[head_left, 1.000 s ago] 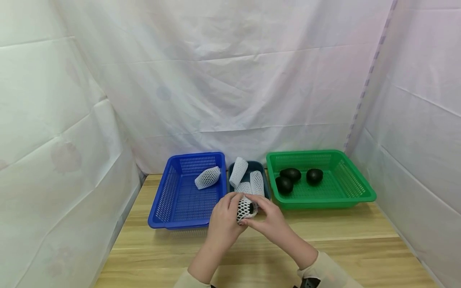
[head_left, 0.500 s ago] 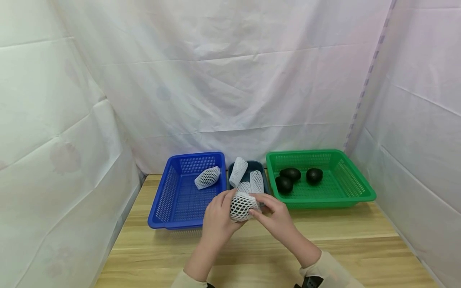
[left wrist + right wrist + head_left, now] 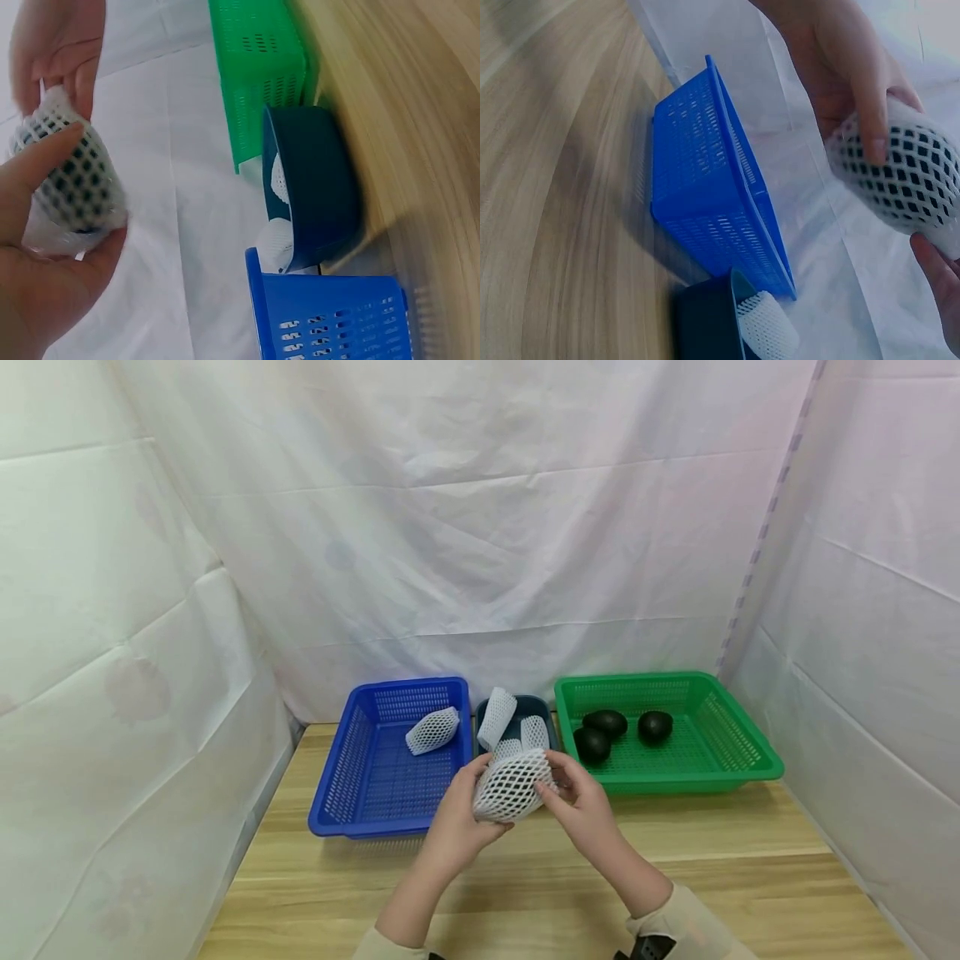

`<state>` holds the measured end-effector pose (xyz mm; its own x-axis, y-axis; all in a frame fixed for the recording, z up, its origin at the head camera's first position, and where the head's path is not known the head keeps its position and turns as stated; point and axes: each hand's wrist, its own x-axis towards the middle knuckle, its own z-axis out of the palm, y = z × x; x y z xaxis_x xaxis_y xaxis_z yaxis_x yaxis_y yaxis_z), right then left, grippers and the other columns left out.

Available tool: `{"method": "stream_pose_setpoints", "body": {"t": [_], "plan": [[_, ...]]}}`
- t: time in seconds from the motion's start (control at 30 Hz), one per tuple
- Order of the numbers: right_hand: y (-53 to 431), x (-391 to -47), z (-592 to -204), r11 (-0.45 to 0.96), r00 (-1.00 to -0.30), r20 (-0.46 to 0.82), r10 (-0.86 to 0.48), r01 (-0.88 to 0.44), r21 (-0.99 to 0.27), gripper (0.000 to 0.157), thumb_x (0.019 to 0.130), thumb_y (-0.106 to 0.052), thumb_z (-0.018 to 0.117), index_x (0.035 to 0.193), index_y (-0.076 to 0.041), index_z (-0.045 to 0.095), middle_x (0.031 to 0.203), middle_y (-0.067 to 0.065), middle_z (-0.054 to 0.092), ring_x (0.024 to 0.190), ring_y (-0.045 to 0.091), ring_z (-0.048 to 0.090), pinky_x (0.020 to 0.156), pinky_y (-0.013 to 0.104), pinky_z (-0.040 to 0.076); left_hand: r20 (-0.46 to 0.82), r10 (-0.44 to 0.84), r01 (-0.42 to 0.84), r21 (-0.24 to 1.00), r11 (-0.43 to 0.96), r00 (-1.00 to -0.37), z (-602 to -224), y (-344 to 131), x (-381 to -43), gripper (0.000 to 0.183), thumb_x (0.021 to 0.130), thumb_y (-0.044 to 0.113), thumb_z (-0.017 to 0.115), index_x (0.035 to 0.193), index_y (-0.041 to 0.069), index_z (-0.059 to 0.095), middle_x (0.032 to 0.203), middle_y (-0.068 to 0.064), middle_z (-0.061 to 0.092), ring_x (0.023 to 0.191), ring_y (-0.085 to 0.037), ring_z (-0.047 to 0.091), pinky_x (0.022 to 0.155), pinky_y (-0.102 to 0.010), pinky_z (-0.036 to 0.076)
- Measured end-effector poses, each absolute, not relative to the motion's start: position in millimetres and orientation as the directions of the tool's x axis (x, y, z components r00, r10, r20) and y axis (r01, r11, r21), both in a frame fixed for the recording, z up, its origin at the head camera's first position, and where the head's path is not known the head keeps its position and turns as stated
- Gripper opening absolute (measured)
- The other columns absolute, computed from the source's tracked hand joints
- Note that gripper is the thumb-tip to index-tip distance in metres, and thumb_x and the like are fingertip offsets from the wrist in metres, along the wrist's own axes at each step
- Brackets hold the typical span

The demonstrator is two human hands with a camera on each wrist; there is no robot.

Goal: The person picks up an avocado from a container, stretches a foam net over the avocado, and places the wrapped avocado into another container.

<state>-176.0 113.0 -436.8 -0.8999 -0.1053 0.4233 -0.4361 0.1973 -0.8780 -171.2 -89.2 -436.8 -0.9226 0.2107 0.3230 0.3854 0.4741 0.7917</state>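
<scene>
Between both hands, over the table in front of the small dark bin, an avocado in a white foam net (image 3: 512,787) is held tilted, its dark skin showing through the mesh in the right wrist view. The left hand (image 3: 453,818) grips its left end, thumb across the net in the left wrist view. At the other end, the right hand (image 3: 585,802) pinches the edge of the net between thumb and fingers. Spare foam nets (image 3: 497,718) lie in the dark bin (image 3: 542,703). Several bare dark avocados (image 3: 655,727) rest in the green basket (image 3: 738,775).
To the left stands a blue basket (image 3: 322,806) with one bulging netted piece (image 3: 432,731) in it. All three containers line the back of the wooden table (image 3: 525,902), before a white cloth backdrop (image 3: 450,543).
The net now covers the avocado further, with the dark opening at its right end no longer showing. The right hand has shifted slightly right and the netted avocado has turned.
</scene>
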Motion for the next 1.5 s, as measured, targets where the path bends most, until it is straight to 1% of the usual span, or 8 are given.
{"method": "stream_pose_setpoints", "body": {"t": [0.23,0.37,0.5,0.73,0.87,1.0,1.2,1.5], "plan": [[112.0,-171.7,-422.2,0.194,-0.873,0.478,-0.094,-0.487,-0.851,0.044,0.089,0.01,0.063,0.131,0.002,0.053,0.129,0.021,0.052,0.108,0.038,0.054,0.076,0.028,0.055,0.247,0.126,0.259,0.961,0.097,-0.961,-435.0,-95.6,-171.3,0.074,0.076,0.011,0.084,0.136,0.014,0.043,0.132,-0.007,0.051,0.121,-0.024,0.053,0.101,-0.039,0.044],[106.7,-163.6,-412.3,0.246,-0.84,0.527,-0.127,-0.542,-0.804,0.029,0.087,0.011,0.065,0.115,0.006,0.063,0.114,0.02,0.059,0.099,0.037,0.057,0.075,0.037,0.056,0.218,0.143,0.218,0.976,-0.016,-0.965,-437.0,-94.8,-172.6,0.071,0.084,0.011,0.078,0.141,0.011,0.037,0.136,-0.015,0.046,0.122,-0.031,0.052,0.096,-0.035,0.048],[102.9,-161.0,-411.2,0.26,-0.786,0.603,-0.136,-0.615,-0.744,0.03,0.081,0.015,0.069,0.11,0.006,0.065,0.113,0.019,0.06,0.099,0.035,0.058,0.077,0.048,0.055,0.182,0.104,0.171,0.979,-0.111,-0.978,-438.5,-93.5,-173.8,0.068,0.087,0.012,0.074,0.143,0.009,0.034,0.139,-0.017,0.043,0.122,-0.034,0.051,0.09,-0.034,0.051],[99.6,-162.3,-416.5,0.159,-0.718,0.664,-0.208,-0.694,-0.702,0.036,0.078,0.022,0.067,0.111,0.01,0.062,0.113,0.023,0.056,0.101,0.025,0.059,0.077,0.044,0.056,0.173,0.065,0.16,0.973,-0.168,-0.983,-440.0,-91.9,-175.1,0.054,0.092,0.014,0.067,0.134,0.001,0.036,0.128,-0.018,0.048,0.113,-0.028,0.058,0.085,-0.031,0.053],[99.9,-165.9,-427.6,0.148,-0.748,0.63,-0.209,-0.661,-0.736,0.038,0.081,0.022,0.064,0.116,0.008,0.061,0.116,0.022,0.055,0.104,0.023,0.058,0.078,0.043,0.056,0.159,0.089,0.14,0.972,-0.19,-0.983,-440.0,-93.0,-175.7,0.042,0.098,0.013,0.055,0.133,-0.001,0.037,0.128,-0.02,0.047,0.108,-0.026,0.058,0.085,-0.035,0.053],[102.9,-172.1,-441.4,0.134,-0.806,0.566,-0.173,-0.588,-0.797,0.04,0.087,0.018,0.06,0.123,0.003,0.06,0.12,0.017,0.056,0.106,0.017,0.057,0.083,0.03,0.054,0.134,0.141,0.098,0.967,-0.233,-0.981,-439.3,-94.8,-174.2,0.043,0.097,0.01,0.049,0.137,0.001,0.036,0.133,-0.022,0.043,0.111,-0.025,0.056,0.091,-0.039,0.051],[104.2,-173.3,-447.5,0.05,-0.866,0.469,-0.171,-0.483,-0.874,0.031,0.098,0.0,0.054,0.129,0.0,0.056,0.122,0.016,0.055,0.107,0.022,0.056,0.086,0.023,0.051,0.133,0.158,0.095,0.97,-0.225,-0.978,-440.3,-95.6,-172.5,0.049,0.094,0.009,0.059,0.137,0.004,0.035,0.129,-0.019,0.046,0.115,-0.024,0.054,0.092,-0.034,0.049],[98.7,-170.4,-450.0,0.046,-0.924,0.331,-0.192,-0.345,-0.937,0.043,0.097,-0.012,0.06,0.137,-0.005,0.046,0.128,0.017,0.051,0.112,0.03,0.056,0.086,0.026,0.052,0.125,0.119,0.086,0.953,-0.289,-0.985,-432.6,-90.1,-167.9,0.047,0.09,0.003,0.064,0.13,0.0,0.039,0.117,-0.014,0.044,0.106,-0.025,0.059,0.086,-0.041,0.054]]}}
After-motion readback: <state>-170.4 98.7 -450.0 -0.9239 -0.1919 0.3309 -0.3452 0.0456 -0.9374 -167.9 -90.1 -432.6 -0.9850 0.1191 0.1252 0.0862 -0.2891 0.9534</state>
